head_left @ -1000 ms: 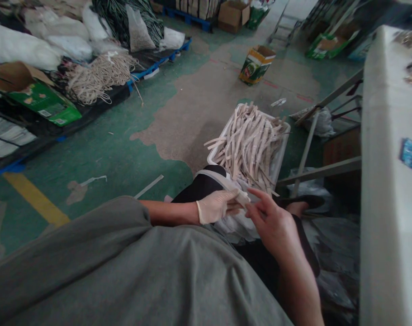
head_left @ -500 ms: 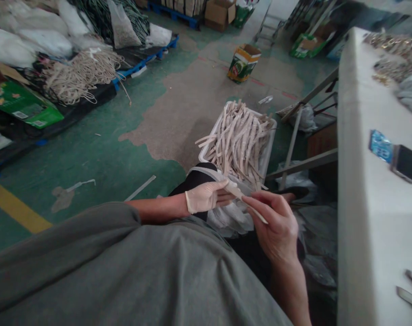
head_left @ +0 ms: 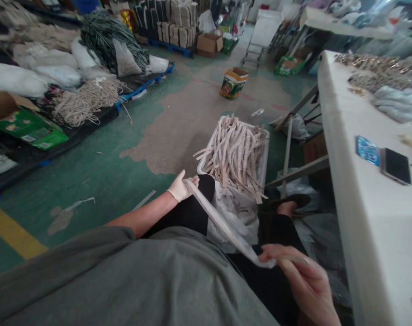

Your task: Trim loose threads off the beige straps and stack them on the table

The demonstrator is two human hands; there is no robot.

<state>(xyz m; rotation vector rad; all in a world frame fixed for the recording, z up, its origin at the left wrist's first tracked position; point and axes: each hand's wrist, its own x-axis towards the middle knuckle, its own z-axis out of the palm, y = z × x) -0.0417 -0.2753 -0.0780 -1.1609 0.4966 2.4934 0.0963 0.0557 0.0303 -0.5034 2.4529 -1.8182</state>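
A long pale strip stretches on a slant across my lap, between my two hands. Its far end lies in my gloved left hand, above my left knee, with the fingers closed around it and the thumb raised. My bare right hand pinches the near end, low on the right beside my thigh. A short piece of pale material shows past the right fingers; whether it belongs to the same strip I cannot tell. In front of my knees stands a white bin heaped with similar beige strips.
To the right runs a white-covered table with a phone, a blue packet and metal pieces. A plastic bag lies between my legs. A cardboard box stands on the floor ahead; a loaded pallet is at left.
My hands have moved apart, the right one down and toward me, the left one leftward. The strip is now drawn out long between them. The view has tilted up slightly.
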